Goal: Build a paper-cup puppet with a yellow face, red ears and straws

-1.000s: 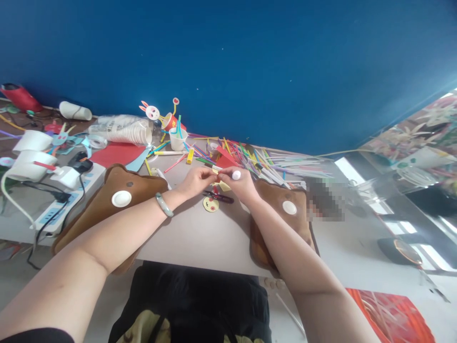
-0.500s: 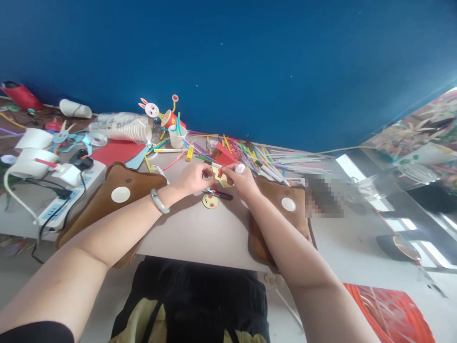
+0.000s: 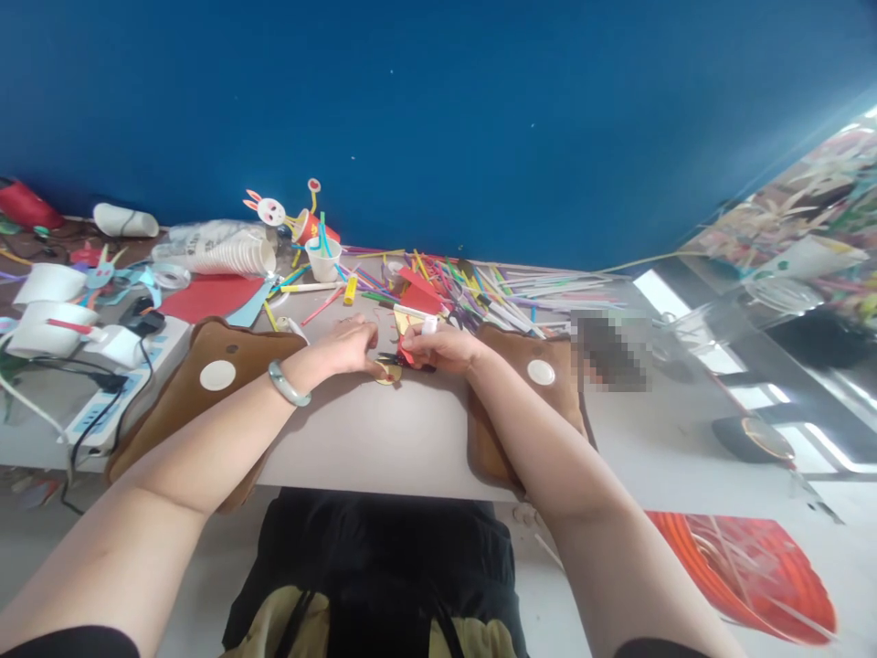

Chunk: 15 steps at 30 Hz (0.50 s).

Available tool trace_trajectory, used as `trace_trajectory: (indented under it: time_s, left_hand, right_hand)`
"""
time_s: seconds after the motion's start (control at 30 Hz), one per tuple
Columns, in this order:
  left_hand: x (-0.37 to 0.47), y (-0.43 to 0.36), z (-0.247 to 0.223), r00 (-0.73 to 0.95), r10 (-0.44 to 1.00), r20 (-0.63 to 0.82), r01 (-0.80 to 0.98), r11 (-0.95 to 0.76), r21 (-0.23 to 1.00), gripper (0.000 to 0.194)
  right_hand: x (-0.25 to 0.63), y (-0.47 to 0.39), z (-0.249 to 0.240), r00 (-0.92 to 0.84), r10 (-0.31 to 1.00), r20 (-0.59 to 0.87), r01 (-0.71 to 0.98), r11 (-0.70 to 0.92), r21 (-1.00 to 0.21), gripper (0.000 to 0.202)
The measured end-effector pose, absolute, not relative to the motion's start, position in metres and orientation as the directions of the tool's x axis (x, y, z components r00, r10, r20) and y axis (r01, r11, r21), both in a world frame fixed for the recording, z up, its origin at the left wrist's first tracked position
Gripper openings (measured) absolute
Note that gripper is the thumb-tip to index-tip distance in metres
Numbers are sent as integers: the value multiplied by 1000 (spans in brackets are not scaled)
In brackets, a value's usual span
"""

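My left hand [image 3: 353,347] reaches down at the middle of the table, thumb and fingers apart. Its thumb is at the edge of a round yellow paper disc [image 3: 387,375], partly covered. My right hand [image 3: 444,347] is closed, pinching a small red paper piece [image 3: 406,351]. A white-capped tube [image 3: 429,325], perhaps a glue stick, also sits in its grasp. Beneath the hands lies a dark slim tool [image 3: 390,358], mostly hidden. A yellow paper piece [image 3: 406,320] rests behind the right fingers, beside a folded red paper [image 3: 419,291].
Brown cushions [image 3: 237,366] lie under both forearms. Coloured straws [image 3: 493,292] are heaped along the blue wall. Left are a power strip [image 3: 130,375], stacked paper cups [image 3: 233,260] and a rabbit-faced cup craft [image 3: 271,212]. A red basin [image 3: 746,571] stands low at right.
My left hand has let go of the yellow paper and moved down to the disc. My right hand has lowered, with the red piece and white-capped tube in it. The view has shifted slightly.
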<state>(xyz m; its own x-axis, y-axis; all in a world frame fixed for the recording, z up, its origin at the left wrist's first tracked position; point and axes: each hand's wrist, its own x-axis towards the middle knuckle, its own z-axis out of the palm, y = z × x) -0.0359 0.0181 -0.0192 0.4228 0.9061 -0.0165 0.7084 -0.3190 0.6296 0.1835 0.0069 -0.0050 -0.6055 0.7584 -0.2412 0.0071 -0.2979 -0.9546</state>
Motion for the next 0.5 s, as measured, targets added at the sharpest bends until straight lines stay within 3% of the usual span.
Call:
trace_trajectory:
  time_s: [0.23,0.5]
  left_hand:
    - [-40,22,-16,379,925,8,695,-290,658,37]
    - [-37,22,-9,394,913,-108,783,-271,560,22]
  right_hand:
    - [184,14,-9,-501,835,-227,-59,-295,-954,31]
    - [182,13,-9,-357,909,-216,-91,-263,-960,30]
